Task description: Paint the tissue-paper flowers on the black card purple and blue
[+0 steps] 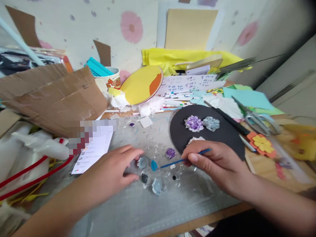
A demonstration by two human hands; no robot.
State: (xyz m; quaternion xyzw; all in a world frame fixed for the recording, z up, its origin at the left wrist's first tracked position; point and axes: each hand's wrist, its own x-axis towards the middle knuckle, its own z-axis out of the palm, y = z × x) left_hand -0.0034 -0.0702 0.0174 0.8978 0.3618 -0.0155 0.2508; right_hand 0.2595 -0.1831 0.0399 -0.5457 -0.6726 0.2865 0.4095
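My right hand [216, 163] is closed in a pinch on a thin blue paintbrush [184, 160], whose tip points left toward a blob of blue paint [154, 165]. My left hand [115, 168] lies on the clear plastic palette [160, 173], fingers curled down on its left edge beside a grey-blue paint well [143, 162]. A purple paint well [170, 153] sits between the hands. Behind my right hand lies a black paper disc [226, 133] carrying a purple paper flower [193, 123] and a grey-blue paper flower [211, 123].
Torn cardboard [53, 98] lies at the left over a printed sheet [93, 153]. A mug [111, 78], a yellow plate [142, 84], markers [176, 99], scissors [259, 122] and an orange-yellow paper flower [262, 144] crowd the back and right. The table's wooden edge [203, 220] runs in front.
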